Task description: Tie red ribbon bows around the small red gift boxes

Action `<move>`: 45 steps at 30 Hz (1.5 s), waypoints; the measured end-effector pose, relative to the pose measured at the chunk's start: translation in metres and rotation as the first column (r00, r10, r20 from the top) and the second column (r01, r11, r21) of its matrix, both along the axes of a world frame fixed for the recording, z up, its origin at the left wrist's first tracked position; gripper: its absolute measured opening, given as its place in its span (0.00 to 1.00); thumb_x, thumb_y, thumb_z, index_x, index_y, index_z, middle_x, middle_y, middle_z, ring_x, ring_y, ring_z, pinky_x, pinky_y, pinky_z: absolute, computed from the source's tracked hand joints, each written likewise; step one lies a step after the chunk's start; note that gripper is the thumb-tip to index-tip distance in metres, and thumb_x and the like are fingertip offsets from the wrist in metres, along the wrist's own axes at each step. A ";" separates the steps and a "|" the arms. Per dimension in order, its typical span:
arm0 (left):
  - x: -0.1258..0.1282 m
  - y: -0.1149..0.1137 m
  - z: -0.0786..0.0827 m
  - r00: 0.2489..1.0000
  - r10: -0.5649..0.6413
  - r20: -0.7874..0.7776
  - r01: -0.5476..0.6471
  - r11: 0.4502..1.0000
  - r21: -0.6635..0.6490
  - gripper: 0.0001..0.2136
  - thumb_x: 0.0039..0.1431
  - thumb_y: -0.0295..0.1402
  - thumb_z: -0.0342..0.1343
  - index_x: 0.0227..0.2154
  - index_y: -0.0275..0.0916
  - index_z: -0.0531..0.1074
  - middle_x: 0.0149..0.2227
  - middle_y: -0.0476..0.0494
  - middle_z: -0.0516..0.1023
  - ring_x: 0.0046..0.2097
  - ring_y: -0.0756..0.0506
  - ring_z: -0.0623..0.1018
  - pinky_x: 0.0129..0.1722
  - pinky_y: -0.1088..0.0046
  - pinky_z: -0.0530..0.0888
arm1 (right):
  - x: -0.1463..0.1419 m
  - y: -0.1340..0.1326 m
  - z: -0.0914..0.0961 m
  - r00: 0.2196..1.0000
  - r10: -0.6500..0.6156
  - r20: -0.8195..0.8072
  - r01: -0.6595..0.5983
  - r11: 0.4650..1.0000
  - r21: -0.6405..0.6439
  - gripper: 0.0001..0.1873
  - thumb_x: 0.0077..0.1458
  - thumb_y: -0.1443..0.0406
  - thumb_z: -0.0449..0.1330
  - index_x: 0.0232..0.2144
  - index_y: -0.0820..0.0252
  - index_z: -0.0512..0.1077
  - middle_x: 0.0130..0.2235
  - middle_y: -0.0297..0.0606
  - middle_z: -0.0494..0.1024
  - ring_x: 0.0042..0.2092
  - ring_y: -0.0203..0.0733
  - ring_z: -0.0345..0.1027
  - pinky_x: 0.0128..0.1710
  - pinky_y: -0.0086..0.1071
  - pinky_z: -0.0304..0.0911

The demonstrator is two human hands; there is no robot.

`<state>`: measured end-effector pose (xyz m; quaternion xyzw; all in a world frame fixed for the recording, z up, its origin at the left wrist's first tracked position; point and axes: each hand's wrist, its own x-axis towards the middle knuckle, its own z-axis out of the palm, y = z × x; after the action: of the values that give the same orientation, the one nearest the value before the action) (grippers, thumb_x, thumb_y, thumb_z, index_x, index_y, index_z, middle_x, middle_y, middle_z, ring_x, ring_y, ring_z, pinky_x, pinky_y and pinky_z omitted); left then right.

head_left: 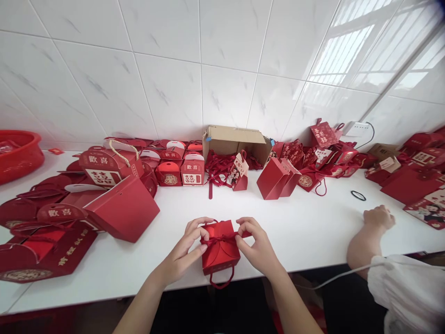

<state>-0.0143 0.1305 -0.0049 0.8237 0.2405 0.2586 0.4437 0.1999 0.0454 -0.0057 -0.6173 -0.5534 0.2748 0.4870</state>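
A small red gift box (222, 260) sits at the front of the white table, its flaps folded shut on top. Across its top runs a dark red ribbon (222, 239) with a knot or bow in the middle. My left hand (189, 246) pinches the ribbon at the box's left edge. On the other side, my right hand (253, 241) pinches the ribbon's right end, thumb against index finger. A cord handle (222, 281) loops from the box's near side toward the table edge.
Red boxes (118, 208) are heaped at left, beside a red basin (21, 155). Behind stands a cardboard box (236, 134) of ribbons. More boxes (278, 178) stand right of it. A co-worker's arm (365, 236) rests at right, near a black ring (358, 195).
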 end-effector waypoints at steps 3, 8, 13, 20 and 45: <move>0.005 0.005 0.000 0.999 -0.047 -0.021 0.048 0.998 0.036 0.06 0.65 0.34 0.45 0.35 0.42 0.66 0.60 0.39 0.63 0.63 0.40 0.60 0.58 0.57 0.65 | -0.002 0.003 -0.005 1.000 -0.023 0.013 0.023 1.000 0.000 0.05 0.52 0.66 0.55 0.25 0.57 0.66 0.47 0.44 0.70 0.52 0.48 0.64 0.48 0.40 0.62; -0.002 0.023 0.003 0.968 0.149 -0.202 -0.048 0.899 0.436 0.07 0.63 0.34 0.48 0.32 0.42 0.71 0.59 0.42 0.67 0.62 0.36 0.57 0.58 0.49 0.60 | 0.006 -0.002 -0.003 0.983 -0.070 0.168 0.080 0.995 -0.057 0.04 0.44 0.69 0.59 0.21 0.57 0.66 0.53 0.44 0.68 0.57 0.54 0.59 0.55 0.50 0.54; -0.011 0.026 0.005 0.898 0.399 -0.186 -0.110 0.611 0.784 0.07 0.61 0.33 0.51 0.32 0.44 0.74 0.57 0.41 0.69 0.60 0.30 0.59 0.50 0.48 0.60 | 0.006 -0.009 0.005 0.956 -0.063 0.285 0.078 0.996 -0.042 0.07 0.42 0.71 0.59 0.18 0.57 0.66 0.55 0.41 0.69 0.59 0.55 0.57 0.57 0.53 0.47; 0.001 0.008 -0.012 0.729 0.684 -0.034 -0.358 0.423 0.833 0.09 0.63 0.33 0.50 0.33 0.46 0.77 0.55 0.41 0.73 0.59 0.27 0.60 0.47 0.46 0.55 | -0.001 -0.013 0.003 0.957 -0.039 0.288 0.065 0.995 -0.081 0.08 0.40 0.73 0.59 0.16 0.58 0.66 0.52 0.40 0.72 0.56 0.54 0.59 0.54 0.50 0.50; 0.002 -0.031 -0.028 0.857 0.462 0.228 -0.330 0.832 -0.445 0.10 0.59 0.39 0.53 0.38 0.41 0.62 0.58 0.37 0.65 0.57 0.39 0.70 0.49 0.62 0.73 | -0.013 -0.014 -0.050 0.939 0.281 -0.198 -0.308 0.944 -0.117 0.52 0.47 0.64 0.69 0.66 0.47 0.43 0.66 0.43 0.54 0.66 0.50 0.50 0.64 0.49 0.48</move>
<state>-0.0127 0.0993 -0.0328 0.5949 0.3780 0.4255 0.5677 0.1867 0.0313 -0.0559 -0.5343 -0.5722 0.4387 0.4411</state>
